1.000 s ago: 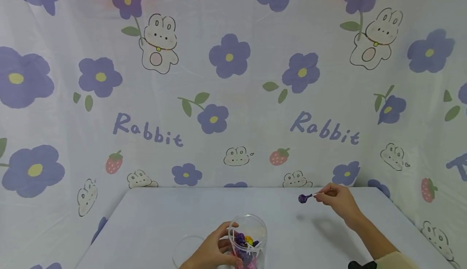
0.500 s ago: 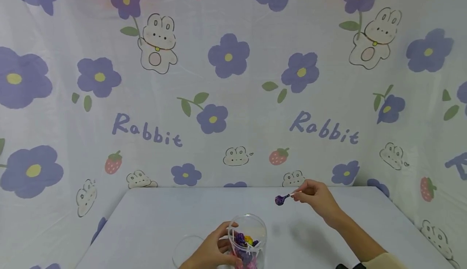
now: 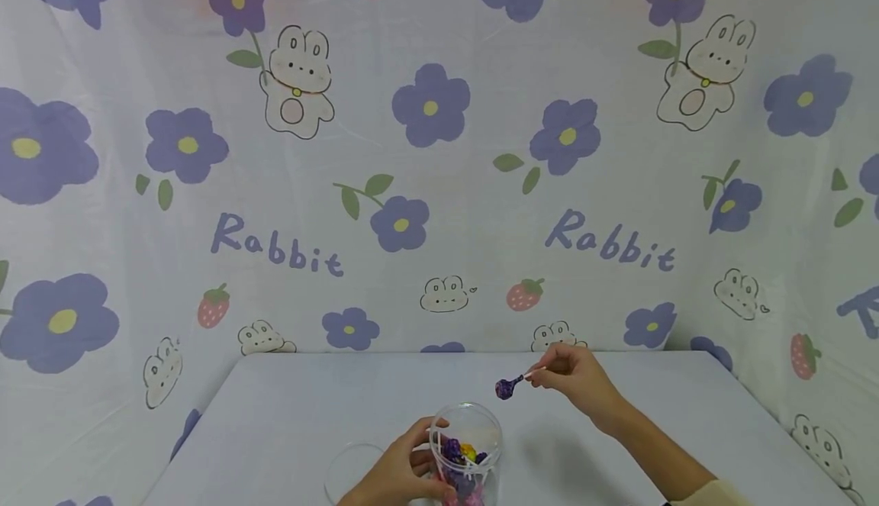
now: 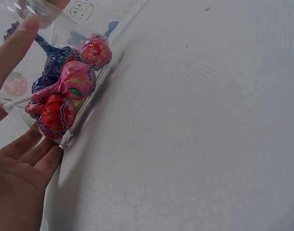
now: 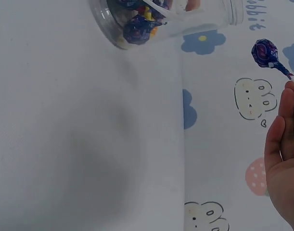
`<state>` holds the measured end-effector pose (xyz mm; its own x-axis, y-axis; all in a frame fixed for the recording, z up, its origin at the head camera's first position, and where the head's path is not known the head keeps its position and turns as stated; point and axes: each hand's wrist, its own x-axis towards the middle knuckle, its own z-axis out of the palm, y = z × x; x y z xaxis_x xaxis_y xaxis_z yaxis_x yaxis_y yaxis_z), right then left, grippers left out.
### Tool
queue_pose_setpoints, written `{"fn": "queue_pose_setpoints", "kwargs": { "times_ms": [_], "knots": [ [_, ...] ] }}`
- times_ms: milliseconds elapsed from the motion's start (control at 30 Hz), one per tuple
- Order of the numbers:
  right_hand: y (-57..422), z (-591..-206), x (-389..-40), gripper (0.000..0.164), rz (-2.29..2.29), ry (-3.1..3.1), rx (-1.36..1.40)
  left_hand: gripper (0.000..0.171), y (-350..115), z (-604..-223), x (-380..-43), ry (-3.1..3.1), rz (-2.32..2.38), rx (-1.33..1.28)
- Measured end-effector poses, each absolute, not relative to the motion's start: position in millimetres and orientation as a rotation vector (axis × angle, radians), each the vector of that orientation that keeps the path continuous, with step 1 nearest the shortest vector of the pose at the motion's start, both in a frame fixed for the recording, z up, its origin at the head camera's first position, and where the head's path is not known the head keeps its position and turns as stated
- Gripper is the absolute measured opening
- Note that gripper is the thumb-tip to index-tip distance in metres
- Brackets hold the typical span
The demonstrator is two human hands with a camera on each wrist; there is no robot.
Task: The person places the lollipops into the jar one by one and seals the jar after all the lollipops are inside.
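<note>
A clear plastic jar [image 3: 491,437] without a lid stands near the table's front, with my left hand [image 3: 405,464] gripping its left side. Inside it are several wrapped lollipops; a pink one [image 4: 78,79] and a red one [image 4: 57,117] show through the wall in the left wrist view, purple and yellow ones from above. My right hand [image 3: 580,384] pinches the white stick of a purple-wrapped lollipop [image 3: 504,389], candy end pointing left and down. It hangs above the table, just beyond and right of the jar's rim. In the right wrist view this lollipop [image 5: 265,53] is apart from the jar.
A clear round lid [image 3: 343,464] lies on the white table [image 3: 295,399], left of the jar and partly behind my left hand. A white curtain [image 3: 467,185] printed with purple flowers and rabbits hangs behind the table and along its sides.
My right hand has carried the purple lollipop leftward and slightly down, from the table's back right toward the jar. The left hand and the jar have stayed in place.
</note>
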<state>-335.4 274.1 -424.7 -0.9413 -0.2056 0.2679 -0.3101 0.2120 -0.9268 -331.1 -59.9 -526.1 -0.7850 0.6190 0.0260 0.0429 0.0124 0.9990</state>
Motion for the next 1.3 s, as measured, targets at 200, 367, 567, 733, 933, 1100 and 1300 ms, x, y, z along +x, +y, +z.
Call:
{"fn": "queue_pose_setpoints", "kwargs": {
  "times_ms": [200, 367, 567, 733, 933, 1100, 1300],
  "knots": [
    [265.8, -424.4, -333.5, 0.012, 1.881, -2.386, 0.540, 0.077, -59.4, -524.6, -330.7, 1.868, 1.828, 0.691],
    [257.5, -422.3, -330.7, 0.014, 1.884, -2.391, 0.556, 0.074, -58.2, -525.7, -330.8, 1.881, 1.825, 0.678],
    [246.5, -421.2, -327.1, 0.015, 1.894, -2.427, 0.583, 0.076, -58.1, -527.0, -332.0, 1.901, 1.818, 0.645],
    [239.2, -423.5, -326.6, 0.013, 1.903, -2.443, 0.634, 0.078, -58.6, -528.2, -332.5, 1.898, 1.823, 0.654],
    [231.4, -428.7, -327.3, 0.011, 1.937, -2.451, 0.690, 0.079, -58.8, -528.0, -332.2, 1.901, 1.824, 0.659],
    [225.1, -432.2, -326.3, 0.010, 1.944, -2.469, 0.708, 0.079, -59.0, -528.3, -331.4, 1.886, 1.826, 0.672],
    [219.1, -434.1, -326.1, 0.010, 1.925, -2.465, 0.765, 0.078, -59.9, -528.9, -331.1, 1.855, 1.844, 0.713]
  ]
}}
